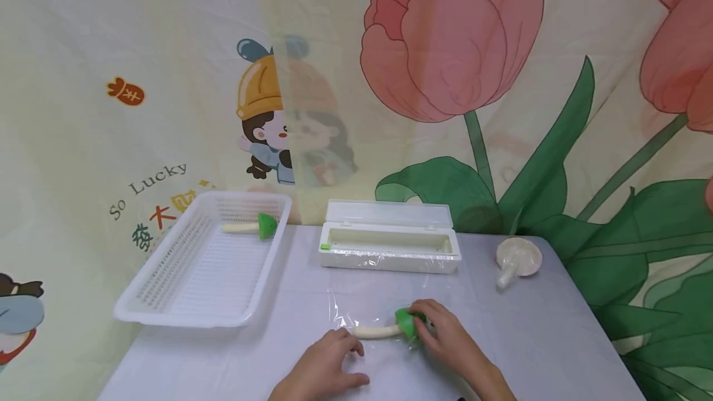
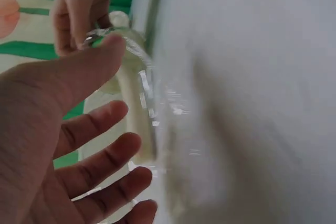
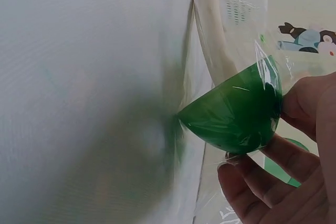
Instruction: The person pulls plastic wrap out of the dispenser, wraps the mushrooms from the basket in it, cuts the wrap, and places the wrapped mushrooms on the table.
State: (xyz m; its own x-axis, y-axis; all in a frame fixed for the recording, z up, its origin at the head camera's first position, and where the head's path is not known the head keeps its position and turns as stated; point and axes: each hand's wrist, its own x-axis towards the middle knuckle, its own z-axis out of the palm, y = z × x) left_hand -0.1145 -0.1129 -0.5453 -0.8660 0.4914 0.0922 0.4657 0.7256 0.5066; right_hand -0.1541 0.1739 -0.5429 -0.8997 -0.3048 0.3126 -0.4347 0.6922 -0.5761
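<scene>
A toy mushroom (image 1: 377, 332) with a green cap (image 3: 236, 111) and a cream stem (image 3: 214, 30) lies on its side near the table's front. Clear plastic film (image 3: 247, 11) covers it and spreads on the table around it. My right hand (image 1: 448, 339) pinches the rounded back of the cap through the film, thumb on one side and fingers on the other. By the stem's free end is my left hand (image 1: 328, 365), fingers spread and slightly bent. In the left wrist view that left hand (image 2: 79, 135) holds nothing.
A white basket (image 1: 256, 289) at the left holds another green-capped mushroom (image 1: 266, 226). At the back stands a white film box (image 1: 390, 261), its lid (image 1: 390, 214) raised. A film-wrapped cream piece (image 1: 518, 257) with a stem lies at the right, near the table's edge.
</scene>
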